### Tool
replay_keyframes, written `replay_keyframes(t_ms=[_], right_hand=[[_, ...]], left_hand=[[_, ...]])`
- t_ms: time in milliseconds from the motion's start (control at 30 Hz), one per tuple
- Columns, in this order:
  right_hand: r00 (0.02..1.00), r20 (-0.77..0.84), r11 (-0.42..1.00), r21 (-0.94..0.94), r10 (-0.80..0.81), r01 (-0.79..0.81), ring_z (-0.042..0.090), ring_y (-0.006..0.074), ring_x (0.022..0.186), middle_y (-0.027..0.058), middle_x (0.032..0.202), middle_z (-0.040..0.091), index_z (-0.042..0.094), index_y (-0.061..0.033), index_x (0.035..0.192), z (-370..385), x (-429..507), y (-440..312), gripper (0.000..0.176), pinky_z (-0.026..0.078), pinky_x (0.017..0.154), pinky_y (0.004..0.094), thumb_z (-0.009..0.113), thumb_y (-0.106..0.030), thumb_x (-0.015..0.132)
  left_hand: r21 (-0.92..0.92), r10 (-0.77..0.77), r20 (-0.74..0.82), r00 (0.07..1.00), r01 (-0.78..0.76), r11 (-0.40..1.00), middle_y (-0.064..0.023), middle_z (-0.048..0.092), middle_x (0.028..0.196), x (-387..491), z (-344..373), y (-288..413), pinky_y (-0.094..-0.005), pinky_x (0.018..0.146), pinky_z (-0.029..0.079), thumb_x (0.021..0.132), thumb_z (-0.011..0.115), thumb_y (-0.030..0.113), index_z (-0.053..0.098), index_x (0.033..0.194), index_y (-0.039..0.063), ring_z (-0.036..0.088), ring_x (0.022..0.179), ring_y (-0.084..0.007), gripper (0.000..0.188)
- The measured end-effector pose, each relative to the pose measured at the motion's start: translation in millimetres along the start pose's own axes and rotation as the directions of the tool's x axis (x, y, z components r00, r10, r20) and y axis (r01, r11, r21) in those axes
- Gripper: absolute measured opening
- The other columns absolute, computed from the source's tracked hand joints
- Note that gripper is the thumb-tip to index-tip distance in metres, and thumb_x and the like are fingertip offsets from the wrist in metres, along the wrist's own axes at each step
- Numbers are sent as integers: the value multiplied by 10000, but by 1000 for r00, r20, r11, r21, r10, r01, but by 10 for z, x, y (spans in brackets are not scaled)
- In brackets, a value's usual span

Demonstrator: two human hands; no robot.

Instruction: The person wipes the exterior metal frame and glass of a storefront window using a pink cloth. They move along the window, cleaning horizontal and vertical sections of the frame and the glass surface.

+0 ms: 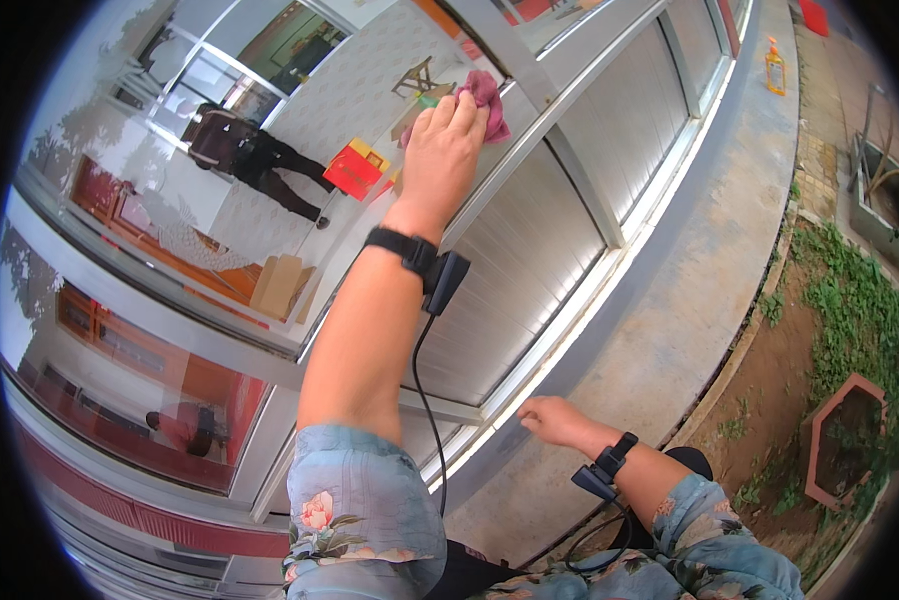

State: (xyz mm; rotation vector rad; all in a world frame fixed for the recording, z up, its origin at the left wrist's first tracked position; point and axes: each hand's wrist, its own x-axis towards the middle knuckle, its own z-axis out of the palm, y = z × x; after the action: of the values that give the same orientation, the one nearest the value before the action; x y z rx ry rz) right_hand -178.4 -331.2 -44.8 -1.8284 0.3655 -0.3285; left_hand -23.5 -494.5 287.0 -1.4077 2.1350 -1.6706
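My left hand (442,154) presses a crumpled pink cloth (487,105) flat against the window glass (374,82). Part of the cloth is hidden beneath the palm and fingers. Around the pane runs a metal frame (517,157), close beside that hand. My right hand (556,421) hangs low over the concrete ledge (614,330), its fingers curled with nothing seen in them. Black straps with small cabled devices sit on both wrists.
Metal lower panels (509,277) meet the ledge. Farther along it stands a bottle of orange liquid (775,69). A brick-edged planter (813,442) and a concrete trough (881,202) are on the right. Behind the glass appear a red and yellow box (356,171) and cardboard (275,285); a person is visible in the pane.
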Motion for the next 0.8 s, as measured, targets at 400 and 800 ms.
replay_keyframes(t_ms=[400, 800], right_hand=[[998, 5, 998, -43, -56, 56, 698, 337, 926, 180, 989, 724, 676, -32, 1067, 203, 66, 113, 205, 555, 807, 407, 675, -169, 915], [996, 40, 993, -81, -83, 86, 689, 345, 916, 162, 965, 725, 680, -30, 1055, 203, 47, 3, 209, 546, 818, 436, 652, -190, 923]], left_hand=[[101, -240, 218, 946, 223, 970, -149, 595, 1328, -1991, -1537, -183, -416, 1008, 438, 828, 594, 29, 673, 1178, 26, 558, 1253, -299, 359], [145, -417, 110, 902, 400, 905, -171, 572, 1402, -2426, -1567, 10, -407, 1030, 427, 850, 587, -56, 664, 1218, 0, 552, 1270, -332, 380]])
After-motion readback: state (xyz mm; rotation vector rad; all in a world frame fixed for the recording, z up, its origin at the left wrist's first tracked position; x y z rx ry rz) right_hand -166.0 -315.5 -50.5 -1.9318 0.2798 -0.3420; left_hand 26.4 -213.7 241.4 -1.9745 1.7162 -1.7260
